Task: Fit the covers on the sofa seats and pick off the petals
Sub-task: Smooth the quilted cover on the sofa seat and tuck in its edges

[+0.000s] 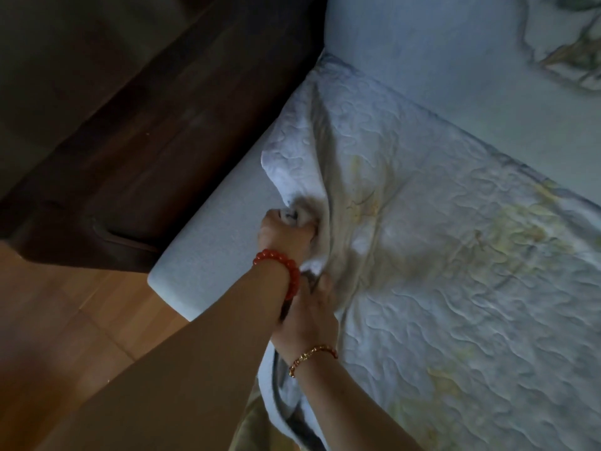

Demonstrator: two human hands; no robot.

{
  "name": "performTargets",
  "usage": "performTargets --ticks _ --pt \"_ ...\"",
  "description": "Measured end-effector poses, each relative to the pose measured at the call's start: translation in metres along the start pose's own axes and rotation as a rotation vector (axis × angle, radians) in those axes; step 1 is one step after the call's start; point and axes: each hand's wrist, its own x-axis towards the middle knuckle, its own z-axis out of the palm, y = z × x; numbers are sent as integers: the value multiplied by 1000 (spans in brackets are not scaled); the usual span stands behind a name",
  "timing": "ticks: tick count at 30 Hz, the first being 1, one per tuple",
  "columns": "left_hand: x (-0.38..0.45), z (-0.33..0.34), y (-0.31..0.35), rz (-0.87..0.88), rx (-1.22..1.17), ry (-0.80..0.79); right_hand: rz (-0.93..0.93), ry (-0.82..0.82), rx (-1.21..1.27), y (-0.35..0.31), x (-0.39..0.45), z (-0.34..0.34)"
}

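Observation:
A white quilted cover (455, 255) with pale yellow floral print lies over the light blue sofa seat (214, 242). Its left edge is bunched and folded back near the seat's left side. My left hand (283, 232), with a red bead bracelet on the wrist, is fisted on a bunch of that edge. Just below it my right hand (309, 317), wearing a gold bead bracelet, grips the cover's edge where it drops over the seat's front. No petals are visible.
A dark wooden sofa arm (130, 157) runs along the seat's left side. The blue backrest (439, 60) stands behind, with a floral cushion or cover (569, 43) at the top right. A wooden floor (65, 320) lies at the lower left.

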Motion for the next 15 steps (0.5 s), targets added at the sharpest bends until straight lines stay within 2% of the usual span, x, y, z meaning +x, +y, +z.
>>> performTargets --ticks 4,7,9,12,14,15 --pt "-14 -3 9 132 39 146 15 9 18 -2 2 -5" --pt "-23 -6 17 133 -143 224 33 113 48 3 4 -10" --pt "-23 -7 23 58 -303 257 63 188 76 7 6 -15" --pt "-20 -10 39 -139 -437 211 17 393 109 11 11 -18" --pt "-17 -13 47 -161 -345 124 -14 397 149 11 11 -20" --pt "-17 -14 49 -110 -292 110 -34 374 168 11 10 -20"
